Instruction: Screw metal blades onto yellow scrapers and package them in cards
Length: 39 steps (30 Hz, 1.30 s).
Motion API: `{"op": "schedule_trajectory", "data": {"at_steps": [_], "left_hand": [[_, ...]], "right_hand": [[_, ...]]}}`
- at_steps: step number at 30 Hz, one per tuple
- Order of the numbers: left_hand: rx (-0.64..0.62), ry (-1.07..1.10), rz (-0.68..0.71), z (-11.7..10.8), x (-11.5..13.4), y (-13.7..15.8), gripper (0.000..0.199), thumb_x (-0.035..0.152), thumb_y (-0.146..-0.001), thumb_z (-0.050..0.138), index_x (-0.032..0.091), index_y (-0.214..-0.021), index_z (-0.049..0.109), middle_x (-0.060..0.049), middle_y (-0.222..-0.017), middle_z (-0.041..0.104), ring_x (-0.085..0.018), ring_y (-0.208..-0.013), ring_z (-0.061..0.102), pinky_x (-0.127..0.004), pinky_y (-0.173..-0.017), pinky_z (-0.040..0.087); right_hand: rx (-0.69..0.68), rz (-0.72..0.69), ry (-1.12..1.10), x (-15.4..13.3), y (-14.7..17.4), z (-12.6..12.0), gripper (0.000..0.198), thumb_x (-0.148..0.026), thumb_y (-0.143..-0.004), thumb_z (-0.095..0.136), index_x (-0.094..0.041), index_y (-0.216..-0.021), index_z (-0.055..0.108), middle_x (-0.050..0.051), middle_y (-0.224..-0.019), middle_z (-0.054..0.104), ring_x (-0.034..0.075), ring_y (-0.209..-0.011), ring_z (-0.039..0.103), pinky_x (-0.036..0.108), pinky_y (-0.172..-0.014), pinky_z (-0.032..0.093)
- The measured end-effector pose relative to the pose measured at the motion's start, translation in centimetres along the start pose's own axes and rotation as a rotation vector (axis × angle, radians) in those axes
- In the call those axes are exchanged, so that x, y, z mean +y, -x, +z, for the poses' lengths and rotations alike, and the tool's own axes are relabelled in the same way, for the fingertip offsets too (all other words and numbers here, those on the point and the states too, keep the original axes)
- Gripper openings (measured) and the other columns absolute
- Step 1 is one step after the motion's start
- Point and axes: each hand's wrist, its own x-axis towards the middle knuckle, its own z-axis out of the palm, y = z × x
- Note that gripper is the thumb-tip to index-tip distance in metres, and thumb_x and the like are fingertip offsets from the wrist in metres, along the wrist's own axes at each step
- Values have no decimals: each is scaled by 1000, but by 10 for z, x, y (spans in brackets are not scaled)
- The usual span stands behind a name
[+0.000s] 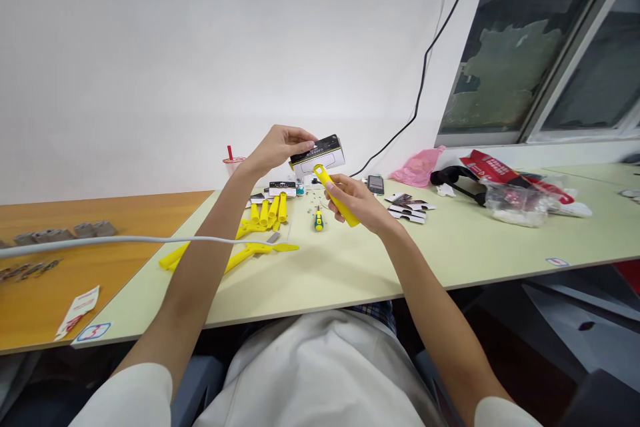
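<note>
Above the table (285, 290), the person's left hand (281, 147) is holding a black-and-white card (324, 155), its fingers pinching the left end. The right hand (361, 199) is gripping a yellow handle (342, 203) with closed fingers, and its upper end is overlapping the card's lower edge in view; contact is not clear. Probably, lining both up slowly and pinching lightly is helping against bending the card.

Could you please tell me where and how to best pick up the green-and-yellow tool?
Probably by the thick rounded end of the green-and-yellow tool, coming from above on the near side: that end lies nearer, while the narrow end points toward the wall. The right hand, nearest to it, holds a yellow piece, so it would need freeing first.
</note>
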Motion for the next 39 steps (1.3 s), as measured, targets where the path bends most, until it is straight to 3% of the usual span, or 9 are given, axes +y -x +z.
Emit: {"op": "schedule_trajectory", "data": {"at_steps": [7, 9, 15, 19, 24, 28, 33, 36, 39], "left_hand": [[-99, 74, 143, -1, 33, 13, 32, 52, -84, 96, 23, -89, 84, -11, -111, 81, -28, -113, 77, -44, -103, 60], [-133, 48, 166, -1, 40, 16, 32, 52, -86, 95, 22, -89, 83, -12, -116, 81, -29, -119, 75, -44, -108, 59], [-82, 43, 122, 7, 49, 15, 51, 65, -96, 84, 22, -123, 81, -14, -123, 81, -32, -129, 74, -43, -110, 60], [-222, 55, 43, 10, 49, 18, 53, 67, -96, 83, 23, -126, 83, -14, -113, 83, -33, -119, 78, -44, -100, 63], [-200, -3, 72, 13, 59, 26, 50, 41, -80, 102, 21, -123, 86, -12, -106, 85, -35, -112, 80, -46, -96, 64], [-146, -43, 62, 11, 62, 24, 41, 40, -77, 103, 17, -108, 87, -13, -102, 84, -33, -103, 81, -45, -90, 65], [-3, -28, 40, 1, 29, 6, 45, 48, -75, 103, 18, -105, 87, -12, -106, 86, -30, -102, 80, -41, -88, 64], [197, 52, -25, -8, -14, -9, 48, 51, -76, 102, 20, -109, 85, -10, -108, 86, -25, -96, 78, -38, -84, 63], [328, 142, -180, -16, -64, -21, 49, 49, -74, 103, 20, -108, 83, -8, -95, 83, -21, -84, 74, -36, -76, 63]], "right_hand": [[-108, -53, -148, -12, 11, 0, 65, -55, -92, 87, -30, -147, 64, 3, -109, 70, 12, -66, 59, 28, -55, 52], [-46, -143, -60, -13, 12, 0, 71, -52, -95, 84, -34, -160, 61, 4, -111, 71, 13, -67, 58, 30, -57, 53], [291, -471, 414, 2, 5, 4, 64, -45, -110, 64, -37, -172, 54, 11, -134, 72, 22, -87, 65, 40, -76, 64], [414, -607, 623, 12, 0, 5, 61, -41, -114, 56, -33, -174, 52, 15, -137, 73, 29, -108, 71, 45, -89, 67], [440, -534, 618, 9, 3, 8, 81, -52, -112, 63, -34, -183, 27, 16, -141, 74, 30, -111, 77, 47, -92, 69], [355, -370, 432, 1, 6, 12, 113, -70, -100, 78, -37, -183, 9, 13, -131, 79, 30, -103, 80, 41, -78, 70], [193, -183, 230, 2, 2, 10, 119, -70, -89, 88, -30, -176, 18, 6, -107, 82, 21, -70, 75, 32, -55, 64], [3, -88, 177, 11, -2, 11, 83, -64, -91, 88, -23, -151, 48, 5, -101, 79, 17, -65, 72, 30, -49, 62], [-39, -51, 138, 26, -13, 24, 48, -61, -103, 76, -22, -124, 56, 7, -109, 77, 15, -72, 73, 27, -52, 63]]}}
